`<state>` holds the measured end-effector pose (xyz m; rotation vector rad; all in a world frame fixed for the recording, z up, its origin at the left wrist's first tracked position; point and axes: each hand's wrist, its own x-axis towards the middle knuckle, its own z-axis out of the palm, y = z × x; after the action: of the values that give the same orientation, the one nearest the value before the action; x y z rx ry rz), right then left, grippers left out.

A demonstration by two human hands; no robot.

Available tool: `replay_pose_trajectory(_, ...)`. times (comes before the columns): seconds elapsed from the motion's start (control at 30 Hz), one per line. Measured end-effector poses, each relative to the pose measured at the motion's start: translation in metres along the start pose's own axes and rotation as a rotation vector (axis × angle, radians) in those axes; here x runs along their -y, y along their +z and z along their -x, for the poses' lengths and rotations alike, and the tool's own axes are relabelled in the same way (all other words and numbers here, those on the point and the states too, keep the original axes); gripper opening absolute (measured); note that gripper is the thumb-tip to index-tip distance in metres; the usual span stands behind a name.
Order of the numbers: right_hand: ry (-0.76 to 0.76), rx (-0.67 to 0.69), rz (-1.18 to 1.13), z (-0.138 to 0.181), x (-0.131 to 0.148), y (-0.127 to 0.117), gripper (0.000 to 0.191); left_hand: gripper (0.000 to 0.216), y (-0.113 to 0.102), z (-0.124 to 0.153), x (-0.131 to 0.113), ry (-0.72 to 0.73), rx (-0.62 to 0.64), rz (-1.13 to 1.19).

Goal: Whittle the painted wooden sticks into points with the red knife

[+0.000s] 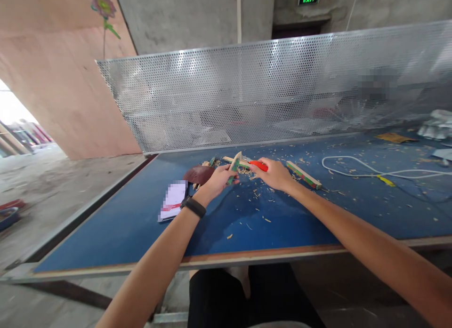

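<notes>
My left hand [219, 180] is closed round a small wooden stick [235, 164] with green sides and a pale, cut upper end. In my right hand [274, 172] is a utility knife [258, 165] with a red-orange handle, gripped by closed fingers. Its blade points left and lies close to the stick; whether it touches the wood I cannot tell. Wood shavings [252, 175] lie on the blue tabletop below both hands. Beside my left hand rests a dark reddish-brown rounded piece [198, 174]. A green-sided wood strip [303, 174] lies right of my right hand.
A phone [173, 201] lies left of my left wrist on the blue table [116, 224]. Perforated metal panel [226, 97] stands along the back edge. White cable [353, 173] with a yellow tag loops at the right, near a yellowish scrap [395, 138].
</notes>
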<state>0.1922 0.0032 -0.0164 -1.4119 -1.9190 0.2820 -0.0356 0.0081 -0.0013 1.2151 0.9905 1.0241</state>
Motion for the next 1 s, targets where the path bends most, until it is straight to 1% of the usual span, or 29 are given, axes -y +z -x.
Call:
replay_pose_trajectory(0.03,0.013,-0.022,0.013,0.0,0.0,-0.001,0.059,0.013,-0.002,-0.002,0.003,0.048,-0.001,-0.023)
replay_pose_trajectory(0.1,0.035,-0.058,0.035,-0.001,0.0,-0.002,0.055,0.016,-0.006,-0.007,0.007,0.143,-0.041,-0.054)
replay_pose_trajectory(0.23,0.043,-0.103,0.058,-0.002,0.0,-0.003,0.051,0.028,-0.017,-0.011,0.007,0.289,-0.212,-0.171)
replay_pose_trajectory(0.33,0.042,-0.103,0.064,-0.002,-0.001,-0.002,0.05,0.046,-0.018,-0.008,0.0,0.365,-0.308,-0.095)
replay_pose_trajectory(0.4,0.046,-0.097,0.05,-0.002,-0.002,-0.001,0.049,0.044,-0.015,-0.005,-0.005,0.379,-0.331,0.001)
replay_pose_trajectory(0.47,0.035,-0.1,0.032,-0.002,-0.002,-0.002,0.049,0.034,-0.013,-0.004,-0.008,0.374,-0.334,0.051)
replay_pose_trajectory(0.57,-0.012,-0.083,0.0,-0.001,-0.001,-0.002,0.049,0.026,-0.013,-0.007,-0.008,0.379,-0.328,0.063)
replay_pose_trajectory(0.67,-0.076,-0.026,-0.055,0.0,0.001,-0.002,0.052,0.03,-0.012,-0.01,-0.006,0.36,-0.302,0.095)
replay_pose_trajectory(0.77,-0.113,0.018,-0.085,0.001,0.005,-0.001,0.056,0.034,-0.009,-0.01,-0.003,0.33,-0.205,0.085)
replay_pose_trajectory(0.87,-0.129,0.029,-0.086,0.003,0.008,-0.001,0.056,0.035,-0.005,-0.007,0.001,0.302,-0.092,0.007)
replay_pose_trajectory(1.0,-0.135,0.043,-0.076,0.004,0.011,-0.003,0.057,0.037,-0.004,-0.007,0.005,0.205,-0.018,-0.049)
